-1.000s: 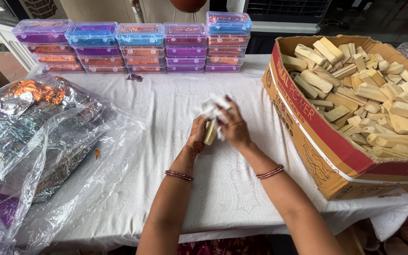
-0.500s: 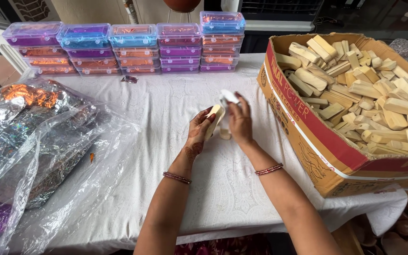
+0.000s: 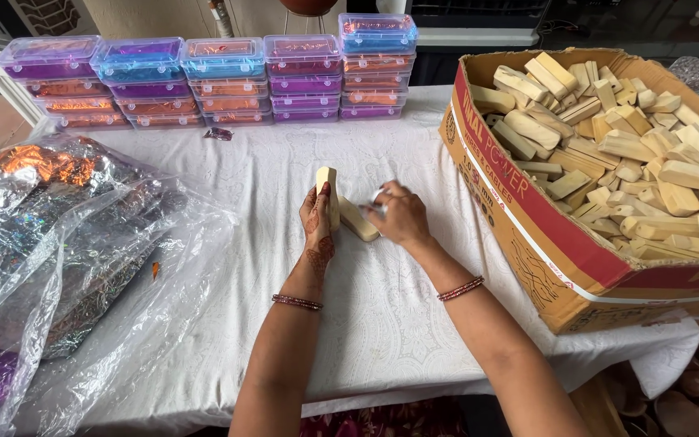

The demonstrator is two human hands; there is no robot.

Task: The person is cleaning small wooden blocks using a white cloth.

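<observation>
Pale wood is what we have in hand: our left hand (image 3: 317,222) holds one small wooden block (image 3: 328,194) standing upright on the surface (image 3: 382,324), fingers closed along its long side. A second wooden block (image 3: 357,220) lies flat, touching the foot of the upright one and pointing toward the cardboard box (image 3: 544,243). Our right hand (image 3: 398,218) rests over the box-side end of that flat block, fingers curled; a bit of white shows under them, too hidden for us to name, so we cannot tell whether the grip there is closed on the block or only pressing it down.

Both blocks sit on the white cloth just on the near-left side of the cardboard box, which is heaped with many more loose blocks (image 3: 624,146). Beyond the box's far-left corner, stacked plastic boxes (image 3: 220,81) with purple and orange contents line the back edge. Well away from the box, at the opposite end of the surface, lie shiny foil sheets in clear plastic bags (image 3: 58,235).

We judge the blocks light, stiff and dry, smooth but not slippery, unlikely to break. The long flat faces look like the best place to pinch them, thumb on one side, fingers on the other.
</observation>
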